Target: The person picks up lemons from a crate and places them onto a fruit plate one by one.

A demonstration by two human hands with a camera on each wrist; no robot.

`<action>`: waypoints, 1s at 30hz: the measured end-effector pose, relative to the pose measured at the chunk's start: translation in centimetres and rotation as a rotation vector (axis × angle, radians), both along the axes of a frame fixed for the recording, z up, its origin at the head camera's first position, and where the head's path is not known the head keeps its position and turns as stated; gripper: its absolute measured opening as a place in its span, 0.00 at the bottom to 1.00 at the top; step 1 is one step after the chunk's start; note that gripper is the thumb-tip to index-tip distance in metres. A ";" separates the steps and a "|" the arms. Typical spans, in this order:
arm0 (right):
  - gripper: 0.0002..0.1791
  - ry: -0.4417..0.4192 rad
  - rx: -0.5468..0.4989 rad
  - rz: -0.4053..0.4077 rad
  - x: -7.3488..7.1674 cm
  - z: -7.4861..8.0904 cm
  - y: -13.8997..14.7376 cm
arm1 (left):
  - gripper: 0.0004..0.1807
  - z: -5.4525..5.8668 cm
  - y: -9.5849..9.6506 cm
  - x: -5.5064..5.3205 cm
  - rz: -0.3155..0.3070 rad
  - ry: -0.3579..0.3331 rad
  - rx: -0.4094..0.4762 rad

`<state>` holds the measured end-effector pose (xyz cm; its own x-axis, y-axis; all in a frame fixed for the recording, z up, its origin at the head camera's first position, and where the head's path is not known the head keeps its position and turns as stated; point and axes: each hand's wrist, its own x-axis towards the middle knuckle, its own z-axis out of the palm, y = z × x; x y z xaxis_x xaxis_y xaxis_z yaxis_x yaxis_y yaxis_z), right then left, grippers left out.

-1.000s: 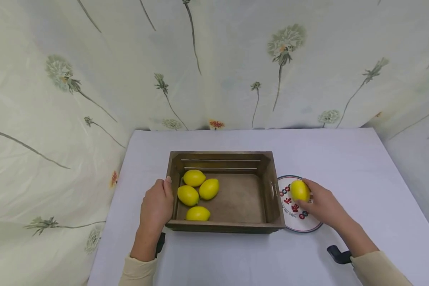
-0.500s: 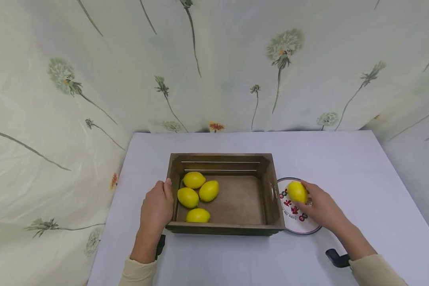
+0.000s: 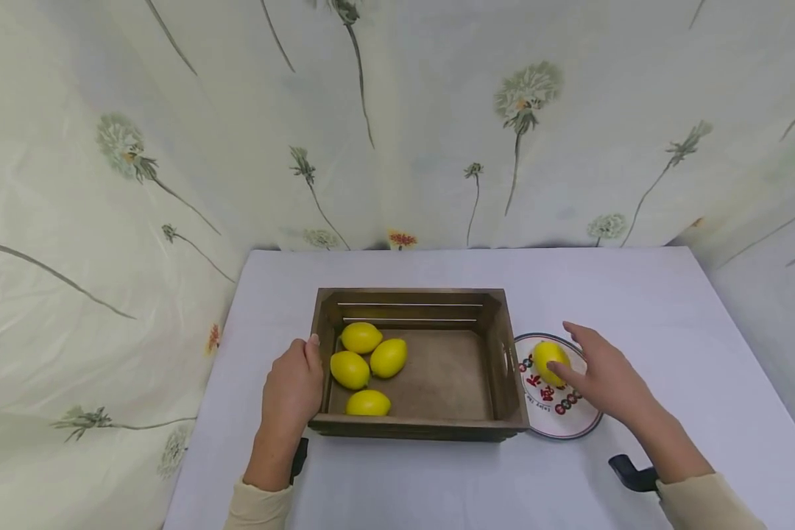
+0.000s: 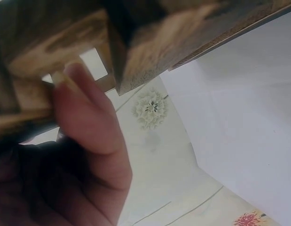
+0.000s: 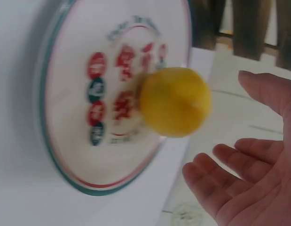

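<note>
My left hand grips the left end of a brown wooden crate; in the left wrist view its fingers curl at the slot in the crate's slatted side. Several yellow lemons lie in the left part of the crate. To the crate's right, a single lemon rests on a white plate with red and dark lettering. Beside that lemon is my right hand, fingers and thumb spread apart. The right wrist view shows a gap between this hand and the lemon.
A white cloth covers the table. Behind and to the left hangs a pale curtain printed with dandelions. The plate sits close against the crate's right side. Black wrist mounts stick out below the forearms.
My right hand held the lemon over the plate, moved it slightly left, then let go and spread its fingers. The lemon now sits on the plate. The left hand keeps its grip on the crate.
</note>
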<state>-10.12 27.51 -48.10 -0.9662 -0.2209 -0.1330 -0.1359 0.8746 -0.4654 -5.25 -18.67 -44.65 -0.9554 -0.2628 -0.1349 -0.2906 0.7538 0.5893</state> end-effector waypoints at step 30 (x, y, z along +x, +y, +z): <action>0.45 0.147 0.069 0.574 -4.5 12.9 -13.2 | 0.27 -0.1 0.1 0.2 0.009 0.037 -0.003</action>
<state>-14.62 14.31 -35.25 -0.7042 -0.7089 -0.0394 -0.6547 0.6698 -0.3503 -5.01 -18.58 -44.73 -0.9573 -0.2716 -0.0990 -0.2755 0.7533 0.5972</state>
